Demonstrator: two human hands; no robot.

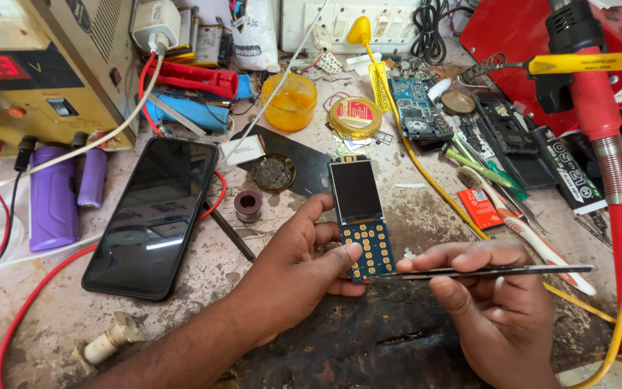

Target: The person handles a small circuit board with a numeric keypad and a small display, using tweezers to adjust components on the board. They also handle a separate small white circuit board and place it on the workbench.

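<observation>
My left hand (293, 270) pinches a small phone circuit board (363, 220) with its screen attached, thumb on the blue keypad face and fingers curled behind, at the centre of the worn workbench (397, 338). My right hand (494, 306), at four o'clock from the board, is closed on black tweezers (484, 272) whose tip touches the board's lower edge. A black smartphone (152, 216) lies face up at nine o'clock.

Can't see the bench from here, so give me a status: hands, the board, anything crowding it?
Left hand holds small phone board, fingers gripping its keypad end. Right hand holds tweezers, tip at board's lower edge. Black smartphone lies apart, left.
</observation>
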